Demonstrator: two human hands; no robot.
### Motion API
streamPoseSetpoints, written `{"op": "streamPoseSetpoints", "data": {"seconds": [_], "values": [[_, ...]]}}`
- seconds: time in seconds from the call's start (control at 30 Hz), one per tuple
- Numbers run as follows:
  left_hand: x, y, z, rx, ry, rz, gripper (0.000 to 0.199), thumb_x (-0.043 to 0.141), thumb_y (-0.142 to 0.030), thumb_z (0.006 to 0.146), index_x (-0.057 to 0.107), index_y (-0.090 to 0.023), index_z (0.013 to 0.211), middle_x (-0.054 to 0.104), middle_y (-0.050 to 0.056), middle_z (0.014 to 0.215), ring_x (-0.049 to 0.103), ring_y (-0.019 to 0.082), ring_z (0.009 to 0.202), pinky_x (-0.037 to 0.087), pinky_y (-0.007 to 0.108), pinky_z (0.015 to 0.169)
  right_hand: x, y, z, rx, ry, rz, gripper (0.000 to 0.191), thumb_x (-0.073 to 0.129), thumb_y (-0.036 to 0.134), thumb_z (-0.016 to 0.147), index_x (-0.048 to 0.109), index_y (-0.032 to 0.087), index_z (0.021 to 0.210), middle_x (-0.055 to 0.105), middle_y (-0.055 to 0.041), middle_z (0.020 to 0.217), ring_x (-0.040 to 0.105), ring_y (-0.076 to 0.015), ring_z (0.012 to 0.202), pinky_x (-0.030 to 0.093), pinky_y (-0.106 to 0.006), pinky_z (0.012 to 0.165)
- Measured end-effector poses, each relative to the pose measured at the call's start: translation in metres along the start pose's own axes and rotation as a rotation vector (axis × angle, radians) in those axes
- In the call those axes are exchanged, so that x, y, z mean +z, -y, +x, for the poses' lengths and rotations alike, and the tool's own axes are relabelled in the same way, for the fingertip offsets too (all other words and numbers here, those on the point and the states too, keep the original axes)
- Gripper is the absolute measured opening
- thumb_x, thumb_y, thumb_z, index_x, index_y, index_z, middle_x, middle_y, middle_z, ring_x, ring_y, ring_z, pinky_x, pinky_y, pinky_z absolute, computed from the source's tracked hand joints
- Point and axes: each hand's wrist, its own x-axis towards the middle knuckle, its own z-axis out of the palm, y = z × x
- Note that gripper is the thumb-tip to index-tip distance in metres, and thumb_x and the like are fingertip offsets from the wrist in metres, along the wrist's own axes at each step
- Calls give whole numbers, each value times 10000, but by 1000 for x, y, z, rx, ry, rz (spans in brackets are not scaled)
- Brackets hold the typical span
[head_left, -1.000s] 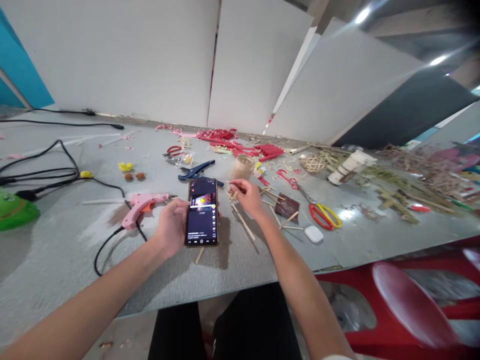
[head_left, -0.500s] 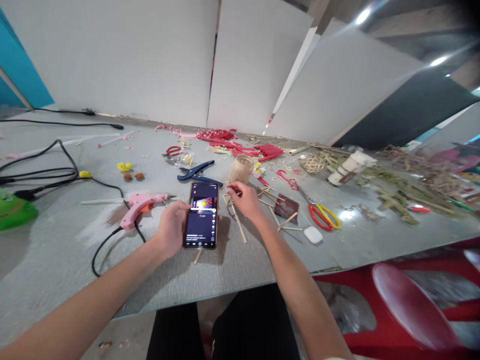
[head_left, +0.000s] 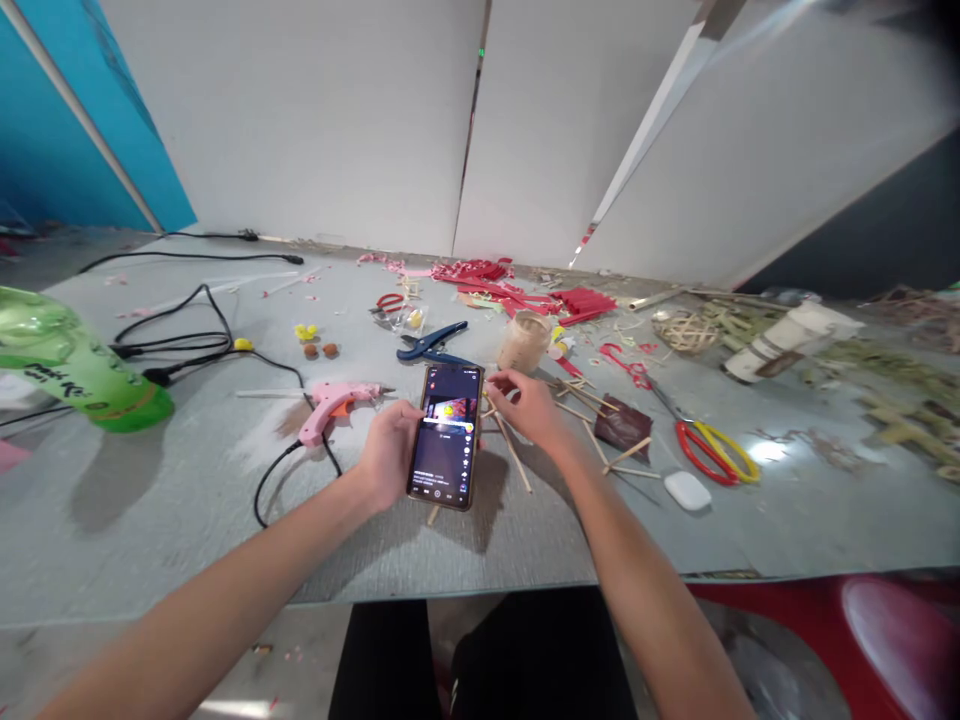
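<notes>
A lit phone point(head_left: 445, 438) is tilted up over the table, with my left hand point(head_left: 391, 452) closed on its left side. By the phone's upper right edge, my right hand point(head_left: 523, 403) has its fingers pinched together; whether anything small is between them cannot be made out. Thin wooden sticks point(head_left: 516, 455) lie below and beside my right hand. Just beyond the hands are a beige jar point(head_left: 525, 342) and blue-handled pliers point(head_left: 433, 345). A pink glue gun point(head_left: 330, 408) lies left of my left hand.
On the left stands or leans a green bottle point(head_left: 97, 375), near black cables point(head_left: 202, 325). Red strips point(head_left: 585, 304) lie behind the jar. Rightward are red-and-yellow scissors point(head_left: 716, 452), a white case point(head_left: 687, 491), a brown packet point(head_left: 622, 425) and a white tube point(head_left: 787, 343).
The view has swung left, so the table's things appear farther right and more of the green bottle shows. Both hands keep nearly the same pose around the phone.
</notes>
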Motion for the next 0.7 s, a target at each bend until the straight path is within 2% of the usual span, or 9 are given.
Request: {"op": "streamPoseSetpoints", "data": {"seconds": [0.07, 0.17, 0.33, 0.4, 0.6, 0.7], "values": [[-1, 0, -1, -3, 13, 15, 536, 568, -343, 702, 685, -109, 1170, 784, 167, 1030, 737, 373, 1009, 565, 430, 847, 1, 0, 0, 2, 3, -6, 259, 611, 395, 987, 726, 177, 1066, 766, -61, 926, 706, -210, 835, 500, -298, 779], [0, 0, -4, 32, -33, 100, 463, 628, -306, 768, 703, -111, 1181, 786, 164, 1062, 738, 347, 1027, 561, 404, 863, 2, -1, 1, 2, -11, -18, 245, 603, 379, 994, 728, 180, 1063, 772, -67, 941, 711, -220, 849, 505, -311, 790], [5, 3, -5, 99, -95, 207, 506, 702, -223, 813, 665, -94, 1301, 735, 196, 1254, 708, 327, 1130, 552, 414, 949, 3, -1, 0, 3, -18, -29, 231, 598, 366, 998, 726, 184, 1060, 778, -74, 967, 716, -225, 859, 510, -323, 802], [6, 5, -3, 116, -112, 210, 506, 716, -200, 816, 663, -98, 1309, 731, 193, 1269, 703, 327, 1148, 548, 415, 973, 3, 0, 0, 7, -8, -28, 228, 590, 362, 1001, 723, 186, 1061, 778, -73, 982, 715, -224, 870, 510, -324, 810], [8, 5, -3, 50, -193, 190, 391, 692, -265, 884, 708, -98, 1237, 769, 184, 1165, 744, 282, 993, 572, 370, 873, 6, 1, 0, 4, 17, -20, 227, 576, 354, 997, 723, 192, 1058, 769, -64, 970, 707, -222, 866, 508, -324, 805], [9, 4, -4, 39, -193, 186, 375, 673, -275, 904, 713, -101, 1234, 768, 180, 1181, 744, 274, 1003, 566, 364, 891, 7, 1, 0, -4, 6, -32, 240, 565, 362, 998, 727, 191, 1040, 773, -73, 975, 701, -223, 849, 507, -325, 790]]}}
